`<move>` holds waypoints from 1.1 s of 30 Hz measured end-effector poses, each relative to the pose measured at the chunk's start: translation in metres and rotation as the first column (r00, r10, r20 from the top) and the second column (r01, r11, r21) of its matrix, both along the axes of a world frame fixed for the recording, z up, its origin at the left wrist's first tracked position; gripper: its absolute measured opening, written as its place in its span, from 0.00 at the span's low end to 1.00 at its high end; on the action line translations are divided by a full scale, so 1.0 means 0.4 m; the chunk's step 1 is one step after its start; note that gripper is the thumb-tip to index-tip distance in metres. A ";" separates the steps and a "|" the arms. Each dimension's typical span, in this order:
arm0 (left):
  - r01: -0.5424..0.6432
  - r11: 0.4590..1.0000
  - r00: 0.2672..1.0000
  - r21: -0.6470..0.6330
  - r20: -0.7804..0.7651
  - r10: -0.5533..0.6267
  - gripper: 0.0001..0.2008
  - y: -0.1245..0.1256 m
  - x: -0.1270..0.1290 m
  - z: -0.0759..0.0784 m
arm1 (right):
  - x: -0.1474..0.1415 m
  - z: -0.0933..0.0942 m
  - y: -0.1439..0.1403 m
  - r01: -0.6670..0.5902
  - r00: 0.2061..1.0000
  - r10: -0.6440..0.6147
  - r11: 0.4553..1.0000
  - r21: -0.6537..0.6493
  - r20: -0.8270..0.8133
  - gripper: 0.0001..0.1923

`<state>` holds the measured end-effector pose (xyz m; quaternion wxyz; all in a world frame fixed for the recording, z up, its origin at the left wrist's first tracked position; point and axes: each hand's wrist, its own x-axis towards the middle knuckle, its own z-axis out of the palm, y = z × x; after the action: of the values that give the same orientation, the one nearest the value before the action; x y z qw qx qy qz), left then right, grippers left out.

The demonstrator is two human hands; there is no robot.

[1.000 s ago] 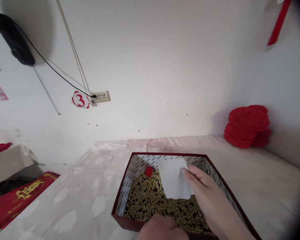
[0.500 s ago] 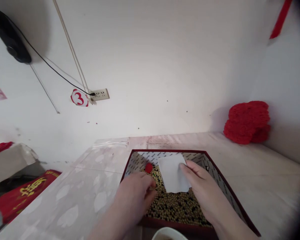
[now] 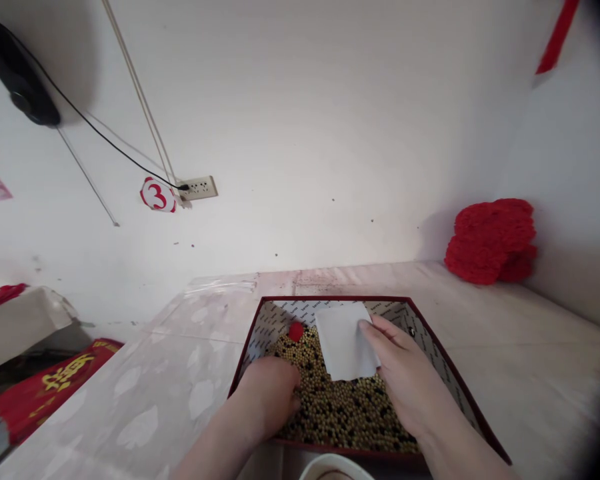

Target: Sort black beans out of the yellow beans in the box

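A dark red box (image 3: 430, 340) with a patterned white lining stands on the table, filled with small yellow and dark beans (image 3: 340, 413). My right hand (image 3: 405, 380) holds a white paper card (image 3: 343, 340) upright in the beans near the box's middle. My left hand (image 3: 267, 400) is down in the beans at the box's left side, fingers curled into them. A small red ball (image 3: 295, 331) lies on the beans just beyond my left hand, near the far left corner.
The rim of a white bowl (image 3: 335, 467) shows at the bottom edge, in front of the box. A pile of red fuzzy pieces (image 3: 490, 240) lies at the back right against the wall. A red banner (image 3: 45, 387) lies left of the marbled table (image 3: 155, 400).
My left hand came up from the bottom edge into the box and now sits lower in the beans at the left side. My right hand and the card have barely moved.
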<state>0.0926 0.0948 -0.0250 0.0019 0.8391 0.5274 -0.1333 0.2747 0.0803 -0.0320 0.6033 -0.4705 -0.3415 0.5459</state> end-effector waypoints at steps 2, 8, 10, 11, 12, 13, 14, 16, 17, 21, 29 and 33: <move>0.023 1.000 0.998 -0.018 -0.067 -0.024 0.09 0.000 0.012 0.001 | -0.001 0.006 -0.002 0.031 1.000 -0.031 0.999 -0.012 0.003 0.21; 0.113 0.990 0.976 -0.084 -0.176 -0.126 0.08 0.014 0.030 -0.020 | 0.002 0.009 -0.003 0.089 0.996 -0.089 0.996 -0.021 -0.018 0.24; 0.132 0.986 0.972 -0.099 -0.185 -0.148 0.08 0.019 0.028 -0.038 | 0.004 0.005 -0.002 0.086 0.996 -0.086 0.996 -0.017 -0.021 0.24; 0.138 0.985 0.970 -0.105 -0.187 -0.156 0.09 0.022 0.027 -0.047 | 0.004 0.004 -0.001 0.082 0.996 -0.082 0.997 -0.013 -0.022 0.24; 0.141 0.984 0.969 -0.110 -0.188 -0.159 0.09 0.025 0.026 -0.056 | 0.004 0.004 -0.001 0.079 0.997 -0.079 0.997 -0.009 -0.022 0.23; 0.141 0.983 0.969 -0.114 -0.188 -0.161 0.09 0.027 0.026 -0.062 | 0.004 0.003 0.000 0.079 0.997 -0.079 0.997 -0.003 -0.020 0.22; 0.140 0.983 0.969 -0.116 -0.186 -0.160 0.09 0.030 0.027 -0.067 | 0.004 0.003 0.000 0.077 0.997 -0.077 0.997 0.005 -0.021 0.21; 0.131 0.986 0.973 -0.108 -0.179 -0.149 0.07 0.035 0.028 -0.064 | 0.004 0.003 0.000 0.065 0.997 -0.065 0.998 0.022 -0.031 0.20; 0.124 0.988 0.975 -0.093 -0.172 -0.138 0.07 0.037 0.027 -0.055 | 0.004 0.003 0.001 0.049 0.998 -0.048 0.998 0.034 -0.037 0.19; 0.083 0.994 0.993 0.072 -0.092 -0.076 0.05 0.024 0.020 0.014 | 0.006 0.007 0.001 -0.010 0.999 0.013 0.997 0.082 -0.031 0.17; -0.144 0.758 0.651 0.637 0.637 -0.412 0.05 -0.088 0.045 0.079 | -0.020 0.049 -0.040 -0.113 0.963 0.086 0.990 0.090 0.256 0.12; -0.161 0.640 0.657 0.751 0.566 -0.499 0.05 -0.092 0.074 0.055 | -0.032 0.053 -0.064 -0.127 0.905 0.056 0.981 0.143 0.421 0.12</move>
<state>0.1222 0.0580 -0.0031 -0.1461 0.7903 0.3950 0.4451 0.2621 0.0549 -0.0109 0.5278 -0.5069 -0.5283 0.4305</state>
